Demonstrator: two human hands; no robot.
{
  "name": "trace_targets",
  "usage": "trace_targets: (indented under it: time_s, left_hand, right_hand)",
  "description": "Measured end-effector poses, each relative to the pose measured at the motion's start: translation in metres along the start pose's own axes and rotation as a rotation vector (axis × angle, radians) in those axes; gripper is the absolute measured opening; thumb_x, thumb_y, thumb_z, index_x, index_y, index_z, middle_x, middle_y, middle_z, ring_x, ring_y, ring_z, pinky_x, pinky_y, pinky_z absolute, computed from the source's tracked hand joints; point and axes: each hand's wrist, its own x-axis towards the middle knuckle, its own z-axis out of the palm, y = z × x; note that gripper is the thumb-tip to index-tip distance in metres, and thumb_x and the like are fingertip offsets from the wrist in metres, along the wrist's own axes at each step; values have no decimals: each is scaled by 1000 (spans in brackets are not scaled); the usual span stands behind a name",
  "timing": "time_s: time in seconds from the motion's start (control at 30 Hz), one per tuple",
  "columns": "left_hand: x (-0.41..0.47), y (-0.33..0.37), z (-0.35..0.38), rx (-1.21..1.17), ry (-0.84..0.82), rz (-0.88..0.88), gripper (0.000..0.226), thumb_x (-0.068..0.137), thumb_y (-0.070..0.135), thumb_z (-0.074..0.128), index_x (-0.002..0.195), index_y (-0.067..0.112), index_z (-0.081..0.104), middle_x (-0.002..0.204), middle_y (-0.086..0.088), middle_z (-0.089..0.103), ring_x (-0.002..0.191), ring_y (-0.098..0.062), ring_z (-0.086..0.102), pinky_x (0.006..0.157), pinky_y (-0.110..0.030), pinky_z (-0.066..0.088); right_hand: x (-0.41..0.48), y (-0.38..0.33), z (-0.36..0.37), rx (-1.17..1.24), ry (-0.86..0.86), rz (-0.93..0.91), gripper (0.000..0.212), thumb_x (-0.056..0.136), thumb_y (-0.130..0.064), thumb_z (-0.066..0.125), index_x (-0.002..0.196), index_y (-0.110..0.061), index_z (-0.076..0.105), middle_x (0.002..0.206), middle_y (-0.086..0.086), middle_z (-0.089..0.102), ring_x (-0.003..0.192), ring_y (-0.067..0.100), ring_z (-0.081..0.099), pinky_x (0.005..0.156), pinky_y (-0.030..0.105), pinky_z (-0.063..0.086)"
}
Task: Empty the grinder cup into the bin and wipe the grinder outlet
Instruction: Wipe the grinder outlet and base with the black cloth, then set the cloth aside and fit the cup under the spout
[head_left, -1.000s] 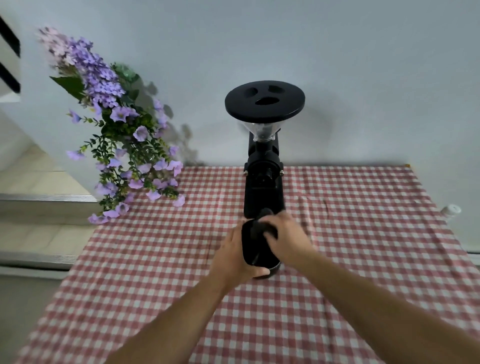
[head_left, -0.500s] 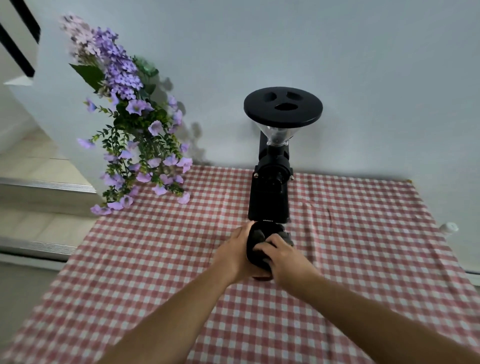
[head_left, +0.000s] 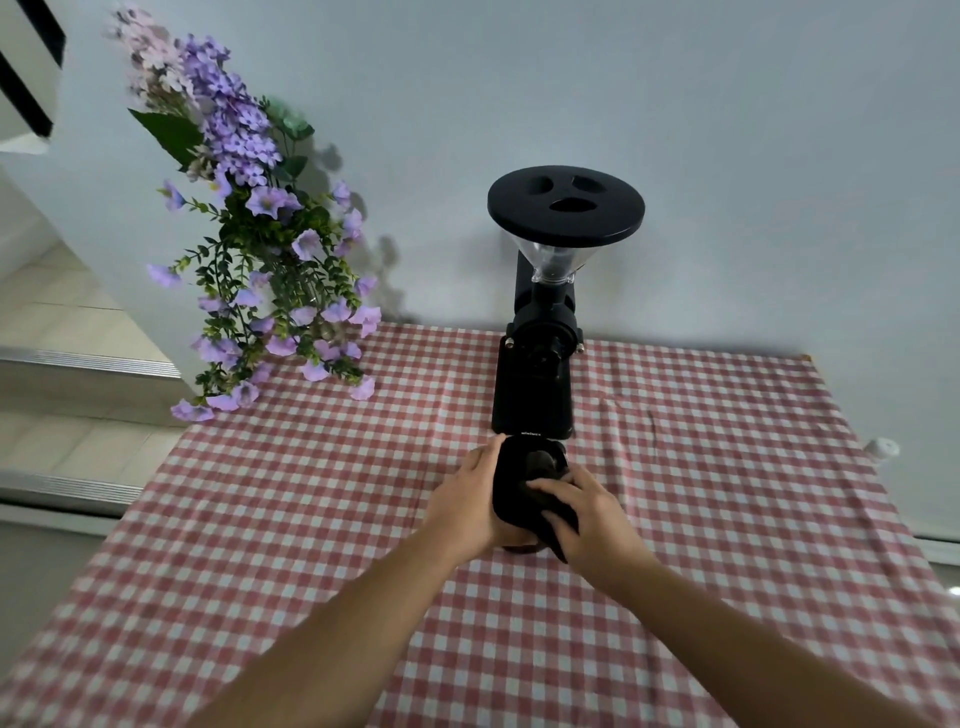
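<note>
The black coffee grinder (head_left: 535, 395), with its clear hopper and black lid (head_left: 566, 208), stands at the back of the checked table. Just in front of its base is the black grinder cup (head_left: 511, 483), tilted so that its opening faces up and away from me. My left hand (head_left: 467, 501) grips the cup's left side. My right hand (head_left: 597, 519) lies over the cup's right side, pressing what looks like a dark cloth (head_left: 558, 538) against it. A corner of the cloth hangs below my fingers. The grinder outlet is hidden behind the cup. No bin is in view.
A red-and-white checked cloth (head_left: 727, 519) covers the table. A spray of purple flowers (head_left: 260, 249) leans over the back left corner. A small white object (head_left: 881, 448) sits past the right edge. Steps (head_left: 78, 364) lie to the left, and a wall stands behind the grinder.
My right hand has slid from the top of the cup to its right side. The cup stays in both hands in front of the grinder. The view has shifted slightly.
</note>
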Motion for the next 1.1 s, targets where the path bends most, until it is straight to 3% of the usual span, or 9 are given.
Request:
trace_targets:
  time_s: [0.17, 0.23, 0.33, 0.43, 0.53, 0.6, 0.87, 1.0, 1.1]
  left_hand:
    - [0, 0, -1, 7, -23, -4, 110, 57, 42, 88, 141, 39, 17, 141, 6, 44, 119, -19, 53, 89, -43, 53]
    - [0, -1, 1, 22, -23, -6, 110, 59, 43, 87, 142, 38, 16, 142, 6, 42, 121, -19, 52, 91, -44, 53]
    - [-4, -5, 7, 35, 21, 17, 112, 58, 51, 87, 144, 36, 16, 140, 11, 43, 121, -15, 51, 92, -42, 53]
    - [-6, -5, 10, 31, 56, -23, 115, 59, 54, 85, 146, 35, 13, 139, 11, 46, 119, -13, 53, 90, -38, 53]
    - [-9, 0, 9, 38, 74, -64, 113, 58, 55, 84, 145, 38, 15, 134, 9, 52, 111, -14, 58, 79, -32, 52]
    - [-11, 2, 9, 23, 89, -59, 109, 59, 57, 83, 143, 40, 18, 133, 11, 53, 110, -13, 59, 74, -29, 47]
    - [-9, 1, 4, 25, 23, -67, 110, 60, 52, 85, 143, 40, 16, 137, 8, 49, 113, -17, 57, 81, -39, 54]
    - [-6, 2, -3, 0, -65, -24, 113, 60, 40, 89, 145, 41, 15, 147, 9, 41, 125, -20, 51, 95, -45, 51]
    - [-1, 8, -10, 92, -160, 39, 120, 64, 36, 89, 152, 38, 7, 157, 7, 26, 135, -22, 41, 105, -45, 43]
  right_hand:
    - [0, 4, -19, -177, -194, 61, 35, 96, -15, 46, 129, -26, 52, 119, -10, 42, 97, 7, 50, 91, 24, 48]
    - [10, 1, -35, -228, -239, 100, 34, 96, -15, 44, 125, -29, 54, 114, -12, 41, 97, 9, 52, 87, 24, 49]
    - [25, -7, -49, -236, -104, 26, 31, 96, -17, 44, 123, -29, 56, 109, -12, 41, 95, 13, 53, 83, 27, 50]
    - [28, -5, -41, -239, -6, 24, 35, 97, -21, 41, 132, -28, 48, 121, -4, 43, 100, 18, 53, 86, 33, 51]
    - [11, 3, -19, -246, -84, 150, 41, 99, -21, 37, 139, -26, 38, 133, 2, 38, 108, 20, 52, 93, 32, 49]
    - [-4, 6, -8, -194, -104, 192, 40, 98, -21, 37, 138, -25, 40, 132, 3, 40, 105, 19, 53, 89, 28, 49]
    - [-20, 18, -31, -112, -257, 268, 36, 97, -15, 42, 130, -27, 49, 122, -5, 44, 103, 11, 51, 87, 23, 48]
    - [-17, 36, -69, -145, -134, 288, 34, 96, -13, 44, 125, -27, 54, 112, -6, 45, 98, 16, 54, 80, 24, 44]
    - [-17, 49, -91, -197, 37, 325, 35, 96, -13, 43, 128, -24, 52, 117, -2, 46, 88, 17, 54, 66, 18, 42]
